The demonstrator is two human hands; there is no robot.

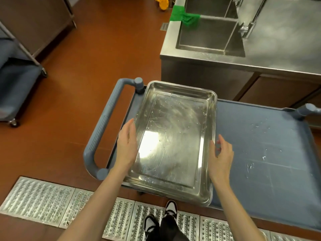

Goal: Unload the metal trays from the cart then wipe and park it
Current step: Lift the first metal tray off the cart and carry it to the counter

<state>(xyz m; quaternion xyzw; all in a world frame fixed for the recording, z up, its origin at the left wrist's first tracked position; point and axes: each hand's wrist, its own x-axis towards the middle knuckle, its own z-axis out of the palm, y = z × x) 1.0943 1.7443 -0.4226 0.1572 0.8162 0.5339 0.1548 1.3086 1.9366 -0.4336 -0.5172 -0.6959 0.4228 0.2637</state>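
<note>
Steel grating [52,204] runs across the floor nearest the camera, with two shoes [161,221] on it, body below cut off by the frame edge. Both forearms reach forward to the metal tray [173,140], which sits on the left end of the grey cart [269,153], its near corner overhanging the cart's front edge. Left hand [127,145] lies along the tray's left rim, fingers straight, touching or just beside it; right hand [221,154] is at the right rim, fingers loosely spread, not yet curled under. Neither grip is closed on the tray; contact under the palms is hidden. Hands bracket the two long sides, likely to lift it level, since it is wide and wet-looking, so may slip. Looks like one tray, but a stack underneath cannot be ruled out from this angle. Cart top to the right is bare, with white scuffs. Cart handle [102,127] is on the left; lower shelves and wheels are hidden. Beyond it, the steel desk [286,32] with a double sink [208,35], a green cloth [185,15] draped on its edge, probably for wiping. Faucet [250,23] partly cut off. Far left a second trolley [19,80], blurred; something yellow [163,3] at top, unclear.
</note>
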